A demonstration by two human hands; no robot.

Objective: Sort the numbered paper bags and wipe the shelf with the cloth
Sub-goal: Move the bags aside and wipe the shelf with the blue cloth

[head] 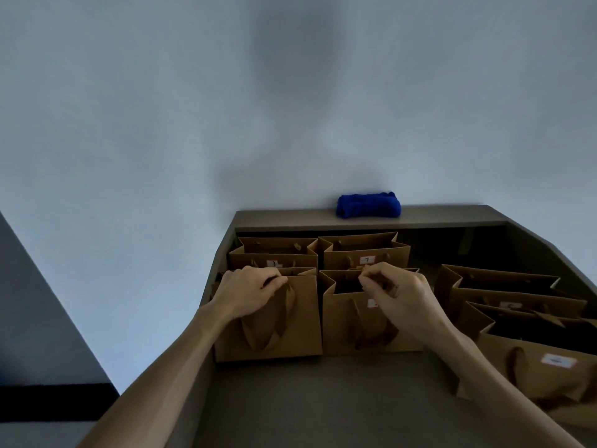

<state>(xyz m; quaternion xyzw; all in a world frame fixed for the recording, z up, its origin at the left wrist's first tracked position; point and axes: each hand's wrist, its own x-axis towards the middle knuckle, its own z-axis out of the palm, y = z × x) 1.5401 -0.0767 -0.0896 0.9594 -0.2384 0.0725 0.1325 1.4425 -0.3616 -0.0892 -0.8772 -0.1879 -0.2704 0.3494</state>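
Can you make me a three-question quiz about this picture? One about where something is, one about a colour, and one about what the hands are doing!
1. Where is the folded cloth?
A. On the top ledge by the wall
B. Inside a bag
C. On the floor

2. What colour is the cloth?
A. Red
B. Blue
C. Yellow

3. What is the left hand doing?
A. Hanging free
B. Wiping the shelf
C. Gripping a bag's top edge

Answers: 1 A, the folded blue cloth lies on the dark ledge above the bags. 2 B, it is bright blue. 3 C, the left hand curls over the rim of the front-left brown paper bag; the right hand pinches the next bag's handle.
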